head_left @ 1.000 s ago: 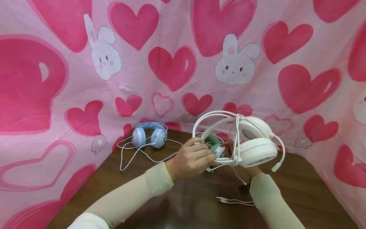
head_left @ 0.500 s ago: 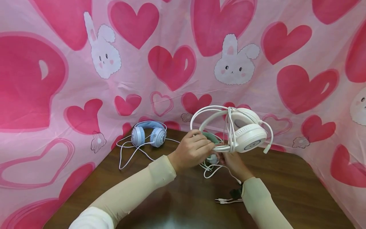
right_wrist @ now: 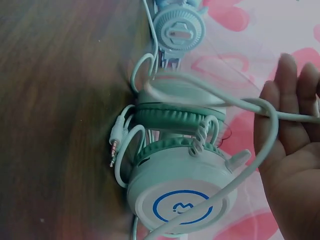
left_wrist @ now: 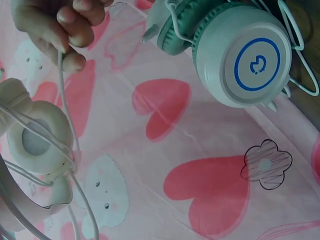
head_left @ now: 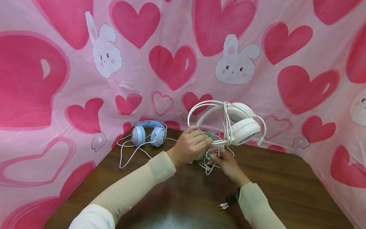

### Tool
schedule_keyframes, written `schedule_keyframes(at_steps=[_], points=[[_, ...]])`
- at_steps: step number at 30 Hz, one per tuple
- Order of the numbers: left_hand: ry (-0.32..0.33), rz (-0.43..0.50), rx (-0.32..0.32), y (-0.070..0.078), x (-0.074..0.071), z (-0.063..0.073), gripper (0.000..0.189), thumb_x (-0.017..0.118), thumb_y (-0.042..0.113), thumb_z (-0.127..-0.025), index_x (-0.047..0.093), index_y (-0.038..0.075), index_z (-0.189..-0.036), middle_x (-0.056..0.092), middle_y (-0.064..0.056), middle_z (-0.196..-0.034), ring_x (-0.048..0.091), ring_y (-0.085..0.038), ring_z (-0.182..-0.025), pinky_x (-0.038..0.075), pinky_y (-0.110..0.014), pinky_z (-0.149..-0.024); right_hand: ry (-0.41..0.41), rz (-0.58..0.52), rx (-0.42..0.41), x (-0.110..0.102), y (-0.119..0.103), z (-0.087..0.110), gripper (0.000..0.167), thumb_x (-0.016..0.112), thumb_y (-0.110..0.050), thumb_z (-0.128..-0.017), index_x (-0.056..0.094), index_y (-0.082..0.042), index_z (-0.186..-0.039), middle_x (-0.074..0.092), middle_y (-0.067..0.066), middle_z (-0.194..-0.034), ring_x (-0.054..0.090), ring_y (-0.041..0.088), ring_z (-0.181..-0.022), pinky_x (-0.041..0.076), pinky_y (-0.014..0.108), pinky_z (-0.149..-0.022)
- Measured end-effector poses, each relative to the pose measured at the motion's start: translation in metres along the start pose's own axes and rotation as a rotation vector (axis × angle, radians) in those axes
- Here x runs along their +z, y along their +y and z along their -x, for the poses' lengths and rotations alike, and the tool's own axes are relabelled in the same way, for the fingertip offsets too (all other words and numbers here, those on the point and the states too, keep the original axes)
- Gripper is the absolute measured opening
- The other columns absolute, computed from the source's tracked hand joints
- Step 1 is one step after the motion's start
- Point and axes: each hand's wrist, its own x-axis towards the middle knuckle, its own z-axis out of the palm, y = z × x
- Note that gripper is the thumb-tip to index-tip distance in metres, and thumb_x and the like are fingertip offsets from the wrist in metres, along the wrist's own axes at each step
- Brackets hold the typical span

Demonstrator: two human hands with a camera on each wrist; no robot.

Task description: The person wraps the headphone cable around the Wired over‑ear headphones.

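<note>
My left hand holds a white headset up above the table by a thin white strand at its headband; the pinch of the left hand shows in the left wrist view, with an ear cup hanging below. My right hand is lower, fingers straight, and the white cable runs across the palm of that right hand. A green and white headset with a blue logo lies on the table under both hands.
A pale blue headset with a loose white cable lies at the back left of the brown table. Audio plugs lie by my right sleeve. A pink cloth with hearts and rabbits walls in the table.
The white headset rose and drifted left and away. My right hand left the headset's underside and sank to the dangling cable. The plugs slid nearer to the sleeve.
</note>
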Motion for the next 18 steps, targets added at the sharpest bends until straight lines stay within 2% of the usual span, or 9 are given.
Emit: schedule_keyframes(at_steps=[4, 8, 11, 15, 18], points=[[0.001, -0.013, -0.007, -0.004, -0.002, -0.001, 0.012, 0.069, 0.017, -0.087, 0.072, 0.007, -0.092, 0.072, 0.000, -0.087, 0.064, -0.016, -0.079, 0.048, -0.039, -0.083, -0.061, 0.048, -0.067, 0.000, 0.002, 0.003, 0.028, 0.060, 0.001, -0.093, 0.049, 0.016, -0.114, 0.064, 0.025, -0.087, 0.069, 0.029, -0.085, 0.055, 0.037, -0.080], [-0.007, -0.027, -0.014, -0.008, -0.006, -0.002, 0.013, 0.070, 0.019, -0.087, 0.072, 0.007, -0.093, 0.072, -0.001, -0.087, 0.064, -0.015, -0.080, 0.047, -0.038, -0.083, -0.109, 0.100, -0.084, 0.001, 0.005, 0.005, 0.031, 0.064, 0.003, -0.090, 0.051, 0.016, -0.114, 0.064, 0.033, -0.098, 0.069, 0.023, -0.092, 0.053, 0.028, -0.079], [-0.017, -0.038, -0.020, -0.010, -0.008, -0.004, 0.013, 0.069, 0.019, -0.089, 0.072, 0.007, -0.093, 0.072, -0.001, -0.088, 0.064, -0.015, -0.081, 0.046, -0.038, -0.084, -0.122, 0.097, -0.067, 0.002, 0.007, 0.007, 0.034, 0.065, 0.008, -0.087, 0.051, 0.016, -0.117, 0.063, 0.034, -0.105, 0.067, 0.022, -0.098, 0.053, 0.028, -0.079], [-0.041, -0.047, -0.023, -0.014, -0.010, -0.003, 0.015, 0.068, 0.020, -0.090, 0.073, 0.007, -0.094, 0.072, -0.001, -0.089, 0.064, -0.016, -0.084, 0.046, -0.039, -0.085, -0.103, 0.073, -0.021, 0.004, 0.006, 0.011, 0.037, 0.063, 0.007, -0.089, 0.050, 0.014, -0.123, 0.062, 0.030, -0.114, 0.062, 0.036, -0.107, 0.055, 0.037, -0.079], [-0.060, -0.054, -0.019, -0.016, -0.011, -0.001, 0.015, 0.068, 0.021, -0.091, 0.072, 0.007, -0.095, 0.072, -0.001, -0.090, 0.064, -0.017, -0.085, 0.045, -0.039, -0.086, -0.084, 0.157, 0.003, 0.007, 0.004, 0.013, 0.038, 0.062, -0.004, -0.094, 0.051, 0.011, -0.127, 0.063, 0.026, -0.118, 0.060, 0.038, -0.111, 0.055, 0.038, -0.080]])
